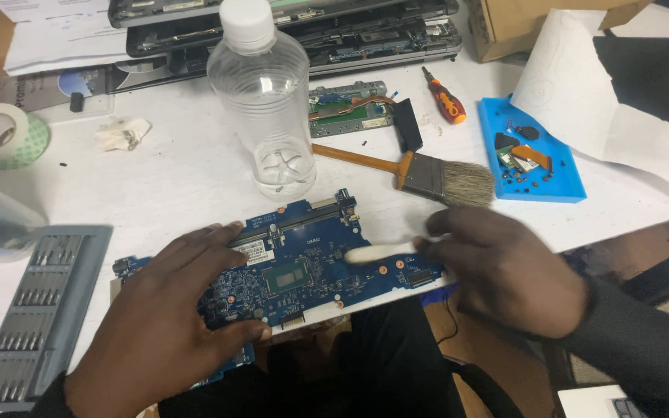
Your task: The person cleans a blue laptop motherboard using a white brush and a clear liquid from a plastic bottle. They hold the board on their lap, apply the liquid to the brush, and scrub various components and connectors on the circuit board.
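Note:
A blue laptop circuit board lies at the near edge of the white table. My left hand rests flat on the board's left part and holds it down. My right hand is closed around a small white tool whose blurred tip lies over the board near its dark central chip. The tool's kind is unclear from the blur.
A clear empty plastic bottle stands just behind the board. A wooden paintbrush, an orange screwdriver, a blue parts tray, a grey bit set, a tape roll and an opened laptop chassis surround it.

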